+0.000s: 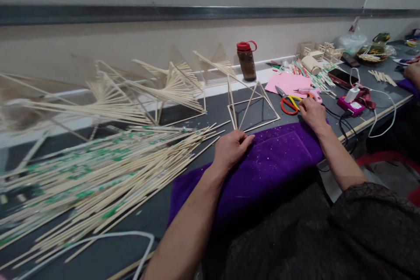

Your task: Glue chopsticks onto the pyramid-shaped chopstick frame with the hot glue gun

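Observation:
My left hand (230, 151) rests on the far left part of a purple cloth (272, 162), its fingers curled near the lower corner of a small stick frame (254, 107); what they hold, if anything, is hidden. At the cloth's upper right corner, my right hand (313, 114) is closed beside the scissors (290, 101) with red and yellow handles. A pink glue gun (313, 94) lies just beyond it. Whether its fingers grip anything is too small to tell. White specks dot the cloth.
Many thin wooden sticks (131, 170) spread over the left of the table. Fanned stick structures (173, 87) stand along the wall. Farther right are a red-lidded bottle (246, 61), pink paper (288, 84), a phone (343, 78), cables and another person's hand (412, 72).

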A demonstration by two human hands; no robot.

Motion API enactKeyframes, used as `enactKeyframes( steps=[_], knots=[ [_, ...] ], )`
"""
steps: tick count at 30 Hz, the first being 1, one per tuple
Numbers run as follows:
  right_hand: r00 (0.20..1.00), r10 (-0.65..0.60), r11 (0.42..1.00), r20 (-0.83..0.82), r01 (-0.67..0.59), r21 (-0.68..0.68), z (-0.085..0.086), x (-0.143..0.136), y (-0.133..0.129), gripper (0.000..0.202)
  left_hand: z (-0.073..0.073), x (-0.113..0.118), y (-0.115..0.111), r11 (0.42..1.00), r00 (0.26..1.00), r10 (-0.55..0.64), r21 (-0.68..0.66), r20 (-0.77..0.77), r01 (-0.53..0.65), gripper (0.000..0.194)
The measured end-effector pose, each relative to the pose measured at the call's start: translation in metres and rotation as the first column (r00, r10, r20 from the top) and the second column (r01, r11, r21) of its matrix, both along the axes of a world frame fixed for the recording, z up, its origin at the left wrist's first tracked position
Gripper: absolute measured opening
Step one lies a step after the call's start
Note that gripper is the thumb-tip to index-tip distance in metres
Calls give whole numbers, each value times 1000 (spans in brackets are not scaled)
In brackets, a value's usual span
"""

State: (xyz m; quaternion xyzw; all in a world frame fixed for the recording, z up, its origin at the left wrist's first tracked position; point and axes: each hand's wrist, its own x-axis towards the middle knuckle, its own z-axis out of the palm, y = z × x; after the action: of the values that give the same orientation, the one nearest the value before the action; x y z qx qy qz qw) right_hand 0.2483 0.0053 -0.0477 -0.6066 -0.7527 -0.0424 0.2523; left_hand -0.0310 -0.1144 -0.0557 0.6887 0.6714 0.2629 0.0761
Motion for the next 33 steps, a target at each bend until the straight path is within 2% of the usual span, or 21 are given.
enactKeyframes(
  steps=[5, 7, 10, 12, 16, 20, 24, 29, 33],
  knots=[
    [996, -2, 999, -89, 6, 39, -6, 0, 5, 28, 2, -3, -1, 992, 1000, 21, 125, 23, -24, 36],
    [988, 74, 997, -138, -68, 48, -8, 0, 6, 27, 3, -5, -1, 980, 997, 70, 181, 42, -76, 32],
    [949, 222, 973, -225, -230, -10, -8, -4, 9, 24, 2, -8, 1, 966, 989, 121, 221, 86, -137, 20],
    [933, 274, 950, -232, -301, -88, -7, -10, 12, 22, 1, -11, 4, 964, 981, 153, 202, 116, -174, 12],
    [930, 358, 902, -84, -368, -228, -2, -26, 16, 23, 0, -14, 7, 969, 970, 219, 89, 105, -229, 18],
    [908, 408, 888, 94, -371, -271, 5, -44, 14, 30, 2, -13, 8, 977, 975, 215, -3, 53, -215, 20],
    [889, 414, 893, 198, -354, -278, 8, -53, 14, 29, 2, -13, 10, 977, 976, 215, -25, 36, -214, 16],
    [865, 464, 872, 192, -407, -273, 5, -53, 19, 22, 0, -14, 13, 961, 957, 275, -48, 90, -272, 25],
    [859, 497, 850, 124, -453, -267, -1, -52, 24, 19, 1, -15, 14, 963, 962, 263, -78, 68, -258, 24]
  ],
)
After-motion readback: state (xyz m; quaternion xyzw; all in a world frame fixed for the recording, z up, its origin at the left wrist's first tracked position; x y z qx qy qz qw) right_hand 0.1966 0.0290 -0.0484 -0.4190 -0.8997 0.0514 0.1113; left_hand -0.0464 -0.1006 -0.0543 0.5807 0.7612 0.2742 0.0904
